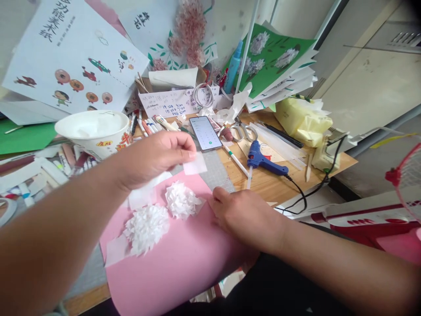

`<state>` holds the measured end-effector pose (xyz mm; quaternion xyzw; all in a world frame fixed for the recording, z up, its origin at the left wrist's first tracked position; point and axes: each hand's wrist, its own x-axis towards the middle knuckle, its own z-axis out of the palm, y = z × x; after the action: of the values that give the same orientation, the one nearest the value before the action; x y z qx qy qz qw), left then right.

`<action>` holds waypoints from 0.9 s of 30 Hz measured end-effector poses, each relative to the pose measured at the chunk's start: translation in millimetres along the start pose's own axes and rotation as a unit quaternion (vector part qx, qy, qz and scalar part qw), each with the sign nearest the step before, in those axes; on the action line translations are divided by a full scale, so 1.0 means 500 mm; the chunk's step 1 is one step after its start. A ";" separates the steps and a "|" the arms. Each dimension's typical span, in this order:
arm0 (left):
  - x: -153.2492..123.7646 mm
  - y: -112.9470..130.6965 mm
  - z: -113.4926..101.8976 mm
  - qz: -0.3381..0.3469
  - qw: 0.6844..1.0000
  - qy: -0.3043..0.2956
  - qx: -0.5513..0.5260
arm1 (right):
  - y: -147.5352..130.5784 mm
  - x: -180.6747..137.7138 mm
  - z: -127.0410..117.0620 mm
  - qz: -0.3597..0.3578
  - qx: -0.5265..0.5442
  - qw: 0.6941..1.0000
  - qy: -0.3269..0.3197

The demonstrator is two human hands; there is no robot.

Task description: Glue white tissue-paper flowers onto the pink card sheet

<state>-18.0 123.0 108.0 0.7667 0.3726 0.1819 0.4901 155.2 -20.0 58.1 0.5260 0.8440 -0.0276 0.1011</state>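
The counter (265,186) carries a pink paper sheet (184,267) whose near end droops past the edge; that overhang could make it slide. The right hand (245,215) lies curled at the sheet's right edge; I cannot tell its grip. The left hand (154,151), arched above the sheet's far side near two white paper flowers (148,229), pinches a small tissue square (197,166).
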 end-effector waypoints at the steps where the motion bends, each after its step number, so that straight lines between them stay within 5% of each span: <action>1: 0.007 0.012 -0.016 0.010 0.998 0.013 0.068 | 0.000 0.000 -0.002 -0.001 0.001 1.000 -0.003; 9: 0.051 0.116 -0.095 0.033 0.918 0.056 0.392 | 0.003 0.008 -0.015 0.006 0.029 0.999 -0.012; 13: 0.100 0.101 -0.056 0.043 0.971 0.060 0.227 | 0.018 -0.002 -0.030 0.006 0.073 0.997 0.006; 15: 0.125 0.070 -0.032 0.029 0.984 0.061 0.164 | 0.035 -0.017 -0.039 0.002 0.155 0.983 0.098; 17: 0.139 0.032 -0.025 0.020 0.990 0.086 0.106 | 0.057 -0.038 -0.045 -0.013 0.266 0.938 0.224; 20: 0.127 -0.025 -0.061 0.017 0.984 0.176 0.034 | 0.090 -0.066 -0.048 -0.025 0.343 0.881 0.326; 24: 0.056 -0.078 -0.154 0.018 0.960 0.276 -0.040 | 0.111 -0.082 -0.047 0.026 0.327 0.865 0.378; 27: -0.013 -0.096 -0.185 0.020 0.948 0.309 -0.072 | 0.110 -0.082 -0.048 0.089 0.372 0.833 0.400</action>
<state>-100.7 186.6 107.8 0.6428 0.4767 0.4457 0.4011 218.3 -28.0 93.3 0.5617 0.6865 -0.1179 -0.4463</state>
